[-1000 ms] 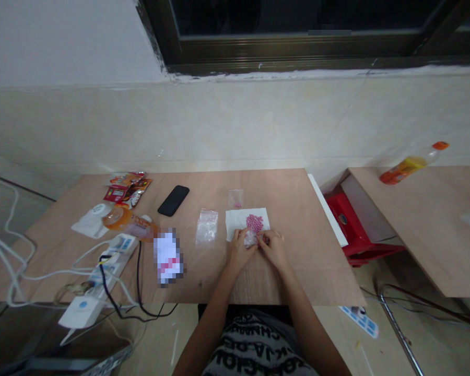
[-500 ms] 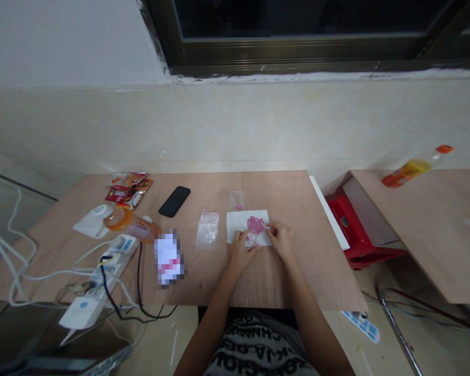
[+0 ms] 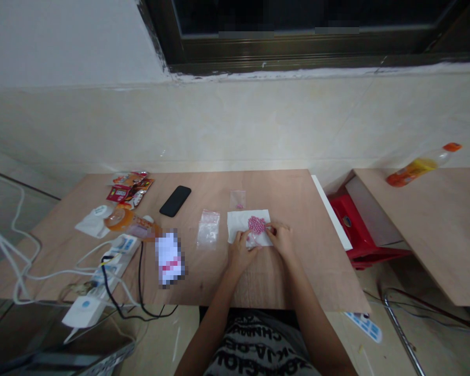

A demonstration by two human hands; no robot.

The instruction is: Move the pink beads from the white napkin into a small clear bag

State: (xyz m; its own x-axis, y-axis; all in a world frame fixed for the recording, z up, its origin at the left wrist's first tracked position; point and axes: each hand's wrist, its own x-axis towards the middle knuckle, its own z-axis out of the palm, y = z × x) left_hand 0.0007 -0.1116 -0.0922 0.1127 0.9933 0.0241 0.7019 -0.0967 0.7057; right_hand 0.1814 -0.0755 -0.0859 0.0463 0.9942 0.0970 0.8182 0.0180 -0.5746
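Observation:
Small pink beads (image 3: 257, 225) lie in a heap on a white sheet of paper (image 3: 235, 219) in front of me. At the sheet's near edge, my left hand (image 3: 241, 251) is closed, thumb and fingers on what looks like a small clear plastic bag (image 3: 252, 242). My right hand (image 3: 281, 240) is at the heap's right side with its fingertips pinched together; whatever is between them is too small to make out. Just beyond the sheet is a clear bag (image 3: 237, 198) with a few pink beads in it. Several clear bags (image 3: 208, 230) lie left of the sheet.
On the left are a black phone (image 3: 175, 201), a blurred lit screen (image 3: 169, 260), an orange drink bottle (image 3: 127, 223), snack packets (image 3: 129, 189) and a power strip (image 3: 115, 263) with cables. Another bottle (image 3: 419, 168) lies on the right-hand table, near a red stool (image 3: 348, 224).
The view has shifted very slightly. Both hands stay in nearly the same place over the sheet, and the beads look much the same.

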